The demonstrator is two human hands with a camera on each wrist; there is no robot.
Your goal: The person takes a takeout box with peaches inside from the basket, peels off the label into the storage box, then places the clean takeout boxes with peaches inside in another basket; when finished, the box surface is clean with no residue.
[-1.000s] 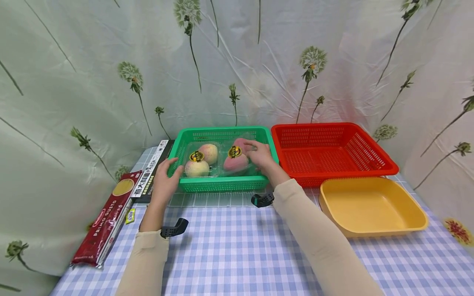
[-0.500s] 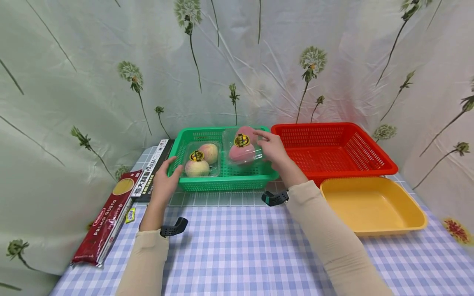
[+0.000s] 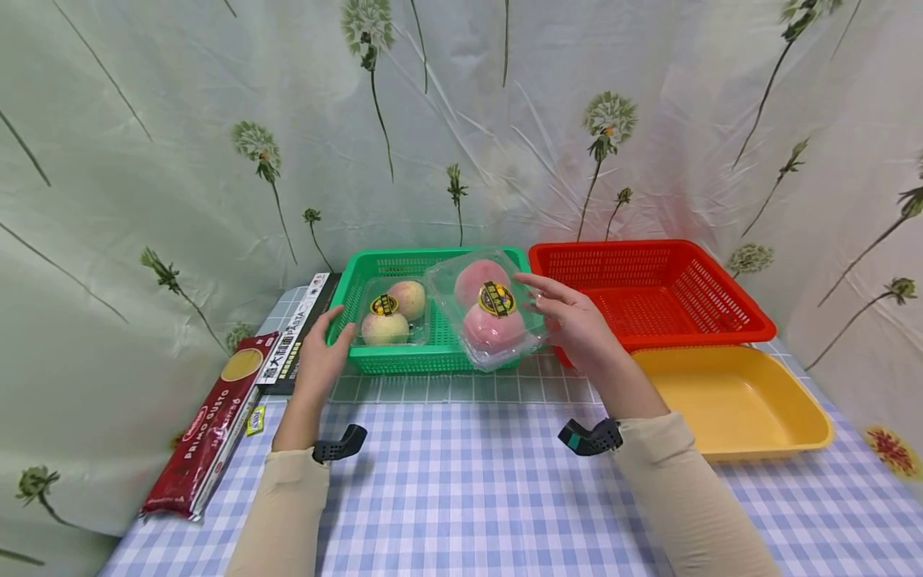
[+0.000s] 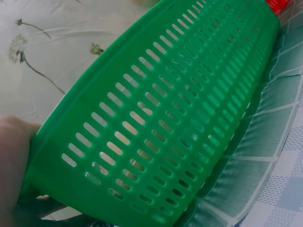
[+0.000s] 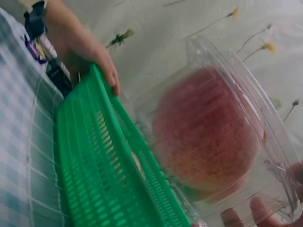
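Observation:
My right hand (image 3: 570, 324) holds a clear plastic clamshell of two pink peaches (image 3: 493, 312) with a yellow-and-black sticker, lifted over the front right corner of the green basket (image 3: 425, 361). In the right wrist view the clamshell (image 5: 213, 137) fills the frame, with fingertips (image 5: 258, 208) at its lower edge. A second clamshell of paler peaches (image 3: 391, 312) lies inside the green basket. My left hand (image 3: 320, 353) grips the basket's front left corner; the left wrist view shows the basket wall (image 4: 161, 118) and part of that hand (image 4: 12, 161).
A red basket (image 3: 714, 320) stands right of the green one, with a yellow tray (image 3: 793, 437) in front of it. Long spaghetti packets (image 3: 216, 417) lie at the table's left edge. A blue checked cloth (image 3: 461, 497) covers the near table; a flowered curtain hangs behind.
My right hand has lifted the pink-peach clamshell out of the green basket and drawn it toward me and to the right. The left hand has stayed on the basket's corner.

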